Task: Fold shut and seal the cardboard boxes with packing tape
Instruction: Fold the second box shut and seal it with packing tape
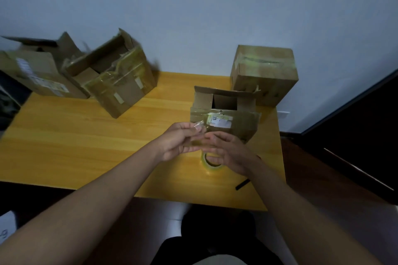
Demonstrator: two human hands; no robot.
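Note:
A small cardboard box [232,120] stands open on the yellow table [86,140], its flaps up and a white label on its near side. Just in front of it, my left hand [178,142] pinches a crumpled strip of clear tape [199,124] between thumb and fingertips. My right hand [230,153] hovers close beside it with its fingers loosely curved, touching the strip's lower part. Below the hands, a roll of clear packing tape [210,164] lies on the table, partly hidden by my right hand.
A closed, taped box [265,75] sits at the table's far right corner. Two open boxes [120,77] [41,71] stand at the far left. A black pen-like object [242,184] lies near the front right edge. The wall is behind the table.

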